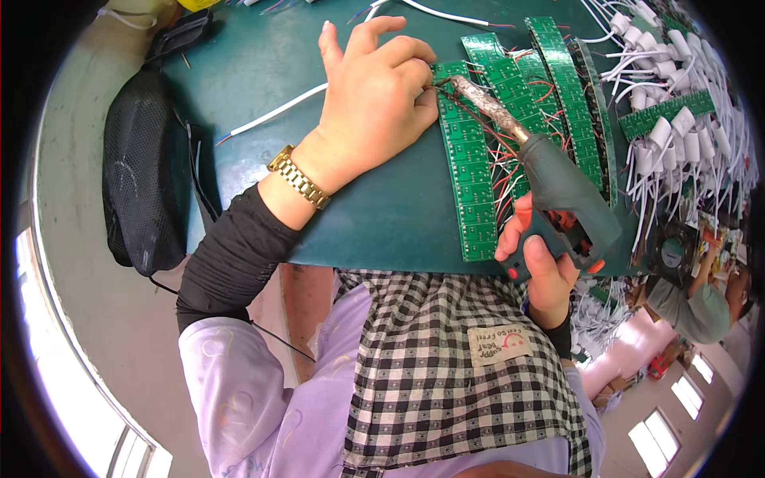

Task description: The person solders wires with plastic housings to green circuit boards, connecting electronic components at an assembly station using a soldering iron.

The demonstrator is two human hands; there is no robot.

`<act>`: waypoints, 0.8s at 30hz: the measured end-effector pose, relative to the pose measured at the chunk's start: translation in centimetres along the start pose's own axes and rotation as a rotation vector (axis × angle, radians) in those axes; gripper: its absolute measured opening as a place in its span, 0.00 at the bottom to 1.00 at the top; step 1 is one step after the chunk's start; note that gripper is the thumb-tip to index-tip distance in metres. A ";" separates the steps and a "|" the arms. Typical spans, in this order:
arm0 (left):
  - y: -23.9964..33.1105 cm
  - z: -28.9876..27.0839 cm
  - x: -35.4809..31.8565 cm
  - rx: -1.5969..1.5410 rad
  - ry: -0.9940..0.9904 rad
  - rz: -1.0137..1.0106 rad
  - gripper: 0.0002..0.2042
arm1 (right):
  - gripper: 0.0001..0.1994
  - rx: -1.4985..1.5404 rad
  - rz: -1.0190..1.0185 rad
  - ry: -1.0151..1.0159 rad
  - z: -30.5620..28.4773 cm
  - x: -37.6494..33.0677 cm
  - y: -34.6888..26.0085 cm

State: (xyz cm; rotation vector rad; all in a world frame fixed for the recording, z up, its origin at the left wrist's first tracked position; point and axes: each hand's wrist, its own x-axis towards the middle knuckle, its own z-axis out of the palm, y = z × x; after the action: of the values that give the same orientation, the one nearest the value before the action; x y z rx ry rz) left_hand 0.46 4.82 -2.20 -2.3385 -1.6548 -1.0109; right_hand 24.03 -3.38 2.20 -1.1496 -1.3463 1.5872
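Note:
My right hand (546,275) is wrapped round the grip of a dark pistol-shaped soldering iron (570,191). The iron's crusted metal barrel slants up and left, its tip over the upper end of a long green circuit board strip (470,179). At that same end, my left hand (378,99) has thumb and forefinger pinched together by the tip; what they hold is too small to make out. Its other fingers are bent and partly spread. More green board strips (562,95) lie just right of this one, with thin red, white and black wires between them.
A white cable (275,113) with bared coloured ends lies left of my hand on the green tabletop (374,215). A black mesh bag (143,171) sits at the left edge. White cylindrical parts with leads (677,143) are heaped on the right. Another person (701,307) sits beyond, lower right.

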 end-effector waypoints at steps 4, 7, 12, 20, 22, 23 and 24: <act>-0.1 0.0 -0.2 -0.033 -0.011 -0.044 0.06 | 0.18 0.026 -0.022 -0.038 0.2 0.2 0.1; -0.2 0.2 -0.2 -0.043 -0.003 -0.034 0.06 | 0.18 0.028 -0.014 -0.043 0.0 0.2 0.2; -0.2 0.4 0.1 -0.074 0.015 -0.007 0.06 | 0.25 0.104 -0.115 0.040 -0.4 -0.1 0.4; 0.2 0.0 0.3 -0.065 -0.015 -0.010 0.07 | 0.27 0.775 -0.138 0.041 -2.3 -1.1 0.0; 0.5 -0.8 0.5 -0.071 -0.013 -0.022 0.06 | 0.26 0.801 -0.135 0.012 -3.1 -1.4 -0.2; 0.7 -0.9 0.6 -0.062 -0.045 -0.047 0.06 | 0.26 0.968 -0.103 -0.037 -3.4 -1.3 -0.1; 0.8 -1.1 0.5 -0.065 -0.027 -0.041 0.06 | 0.25 1.141 -0.062 -0.090 -3.4 -1.3 -0.1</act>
State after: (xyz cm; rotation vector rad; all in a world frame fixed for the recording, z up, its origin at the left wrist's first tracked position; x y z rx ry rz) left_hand 0.72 4.46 -0.83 -2.3782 -1.7119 -1.0616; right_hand 27.70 -3.49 2.32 -0.3175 -0.3222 1.9218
